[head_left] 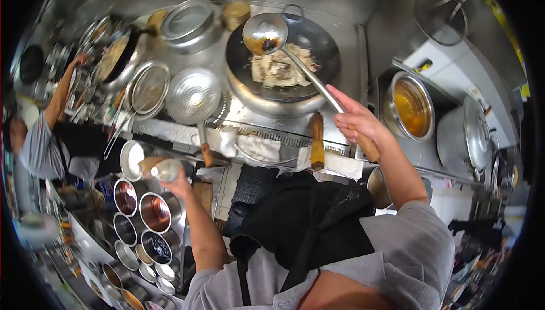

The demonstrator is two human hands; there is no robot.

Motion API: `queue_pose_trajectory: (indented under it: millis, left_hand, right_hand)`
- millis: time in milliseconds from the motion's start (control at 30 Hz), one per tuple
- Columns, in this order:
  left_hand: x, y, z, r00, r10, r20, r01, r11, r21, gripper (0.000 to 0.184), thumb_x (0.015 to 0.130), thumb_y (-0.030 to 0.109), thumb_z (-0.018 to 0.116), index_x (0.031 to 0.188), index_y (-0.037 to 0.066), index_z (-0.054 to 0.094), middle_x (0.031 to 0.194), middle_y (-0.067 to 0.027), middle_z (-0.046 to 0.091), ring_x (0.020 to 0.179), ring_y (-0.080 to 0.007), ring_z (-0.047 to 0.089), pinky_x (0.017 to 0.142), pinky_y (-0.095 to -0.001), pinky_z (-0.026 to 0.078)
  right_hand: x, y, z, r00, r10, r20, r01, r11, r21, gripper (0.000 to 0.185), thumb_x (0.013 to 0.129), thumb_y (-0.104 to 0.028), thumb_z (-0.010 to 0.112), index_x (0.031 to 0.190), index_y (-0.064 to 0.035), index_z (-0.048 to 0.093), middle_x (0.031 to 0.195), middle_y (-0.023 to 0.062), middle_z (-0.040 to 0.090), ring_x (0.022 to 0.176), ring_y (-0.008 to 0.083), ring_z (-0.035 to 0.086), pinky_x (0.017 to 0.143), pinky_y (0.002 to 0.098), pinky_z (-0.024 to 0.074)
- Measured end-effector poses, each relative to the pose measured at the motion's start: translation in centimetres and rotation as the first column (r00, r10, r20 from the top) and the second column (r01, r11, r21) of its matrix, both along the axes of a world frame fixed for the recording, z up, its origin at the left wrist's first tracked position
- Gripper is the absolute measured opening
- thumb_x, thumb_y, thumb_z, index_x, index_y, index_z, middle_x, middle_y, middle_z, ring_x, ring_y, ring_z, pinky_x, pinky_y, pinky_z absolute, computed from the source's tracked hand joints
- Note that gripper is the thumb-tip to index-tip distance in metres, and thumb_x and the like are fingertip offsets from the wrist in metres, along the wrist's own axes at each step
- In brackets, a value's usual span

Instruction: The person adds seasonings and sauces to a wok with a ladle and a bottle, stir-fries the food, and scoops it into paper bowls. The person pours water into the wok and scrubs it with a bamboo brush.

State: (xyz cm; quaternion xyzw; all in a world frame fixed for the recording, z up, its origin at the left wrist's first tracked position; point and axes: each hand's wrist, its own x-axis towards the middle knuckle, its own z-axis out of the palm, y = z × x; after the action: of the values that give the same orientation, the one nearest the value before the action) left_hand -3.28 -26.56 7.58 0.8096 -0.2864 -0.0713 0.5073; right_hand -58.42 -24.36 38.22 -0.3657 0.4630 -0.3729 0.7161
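Observation:
My right hand grips a long-handled ladle near its wooden end. The bowl of the ladle, with dark sauce in it, hangs over the far side of a black wok. Pale, flat pieces of food lie in the wok, with darker bits among them. My left hand is wrapped round a cloudy plastic bottle, held above the metal seasoning pots at the left. What is inside the bottle I cannot make out.
Left of the wok lie a perforated skimmer and a wire strainer. A brush lies on the stove's front edge. A pot of amber liquid stands at the right. Another person reaches toward a second wok at far left.

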Motion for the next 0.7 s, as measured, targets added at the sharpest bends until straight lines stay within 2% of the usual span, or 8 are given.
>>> queue_pose_trajectory:
  millis: [33, 133, 200, 267, 400, 467, 533, 700]
  left_hand:
    - [-1.0, 0.2, 2.5, 1.000, -0.008, -0.027, 0.009, 0.998, 0.055, 0.107, 0.063, 0.024, 0.092, 0.144, 0.000, 0.026, 0.134, -0.0252, 0.050, 0.120, -0.0371, 0.053, 0.107, -0.0450, 0.041]
    - [-1.0, 0.1, 6.3, 0.975, -0.192, -0.113, 0.160, 0.957, -0.243, 0.103, 0.063, 0.021, 0.091, 0.142, -0.001, 0.029, 0.136, -0.0239, 0.047, 0.122, -0.0338, 0.052, 0.105, -0.0441, 0.043]
    - [2.1, -1.1, 6.8, 0.948, -0.317, -0.004, 0.294, 0.885, -0.361, 0.099, 0.065, 0.014, 0.089, 0.142, -0.002, 0.029, 0.137, -0.0239, 0.045, 0.122, -0.0325, 0.051, 0.105, -0.0453, 0.043]
    - [0.5, -2.2, 14.3, 0.903, -0.423, 0.078, 0.420, 0.828, -0.370, 0.096, 0.067, 0.017, 0.088, 0.141, -0.003, 0.031, 0.135, -0.0237, 0.046, 0.121, -0.0320, 0.051, 0.104, -0.0453, 0.044]
    - [-1.9, -6.9, 24.6, 0.767, -0.634, 0.100, 0.629, 0.712, -0.314, 0.093, 0.071, 0.029, 0.085, 0.140, -0.003, 0.032, 0.131, -0.0210, 0.050, 0.115, -0.0295, 0.054, 0.099, -0.0428, 0.046]
    - [-3.8, -10.8, 27.4, 0.639, -0.761, 0.109, 0.761, 0.605, -0.235, 0.086, 0.070, 0.025, 0.084, 0.137, -0.002, 0.037, 0.126, -0.0183, 0.053, 0.109, -0.0276, 0.057, 0.095, -0.0418, 0.048]
    - [-6.6, -16.0, 28.5, 0.473, -0.881, -0.008, 0.876, 0.472, -0.100, 0.079, 0.070, 0.022, 0.080, 0.135, -0.001, 0.041, 0.119, -0.0147, 0.058, 0.104, -0.0259, 0.059, 0.093, -0.0400, 0.048]
    - [-17.9, -24.9, 27.2, 0.119, -0.987, 0.108, 0.922, 0.151, 0.358, 0.082, 0.063, 0.028, 0.081, 0.130, -0.002, 0.044, 0.114, -0.0211, 0.064, 0.104, -0.0310, 0.065, 0.091, -0.0386, 0.050]
  right_hand:
    - [-1.2, -0.4, -0.9, 1.000, -0.028, 0.010, 0.028, 1.000, -0.002, 0.083, 0.090, -0.005, 0.057, 0.158, -0.0238, 0.014, 0.067, -0.0001, 0.042, 0.043, 0.0059, 0.040, 0.040, 0.0205, 0.0352]
    - [-3.4, -1.1, -2.5, 0.973, -0.024, -0.230, 0.015, 0.999, -0.041, 0.083, 0.090, -0.002, 0.055, 0.158, -0.0265, 0.014, 0.070, 0.0001, 0.045, 0.046, 0.0082, 0.041, 0.042, 0.0248, 0.0352]
    - [-3.8, -1.1, -2.7, 0.841, -0.023, -0.540, -0.036, 0.994, -0.099, 0.081, 0.091, 0.000, 0.051, 0.158, -0.0266, 0.013, 0.071, 0.0002, 0.046, 0.046, 0.0092, 0.043, 0.042, 0.0266, 0.0383]
    - [-4.3, -0.9, -3.0, 0.859, -0.048, -0.510, 0.000, 0.996, -0.093, 0.079, 0.093, 0.000, 0.048, 0.158, -0.0271, 0.012, 0.071, 0.0005, 0.047, 0.046, 0.0095, 0.044, 0.043, 0.0281, 0.0408]
    - [-5.2, 0.1, -5.0, 0.982, -0.154, -0.110, 0.143, 0.985, -0.101, 0.078, 0.094, 0.000, 0.047, 0.158, -0.0262, 0.012, 0.072, 0.0012, 0.047, 0.047, 0.0095, 0.044, 0.043, 0.0285, 0.0419]
    - [-4.1, 0.7, -5.4, 0.977, -0.201, 0.077, 0.206, 0.976, -0.073, 0.078, 0.093, 0.001, 0.047, 0.158, -0.0259, 0.012, 0.072, 0.0015, 0.048, 0.047, 0.0095, 0.044, 0.043, 0.0285, 0.0421]
    - [-1.9, 1.0, -4.8, 0.831, -0.210, -0.516, 0.169, 0.978, -0.126, 0.079, 0.093, 0.001, 0.047, 0.158, -0.0253, 0.012, 0.073, 0.0019, 0.050, 0.046, 0.0092, 0.045, 0.043, 0.0278, 0.0417]
    - [0.4, 3.0, -5.2, 0.928, -0.206, -0.310, 0.192, 0.978, -0.077, 0.081, 0.092, 0.002, 0.047, 0.158, -0.0286, 0.011, 0.068, -0.0004, 0.046, 0.048, 0.0087, 0.044, 0.044, 0.0256, 0.0406]
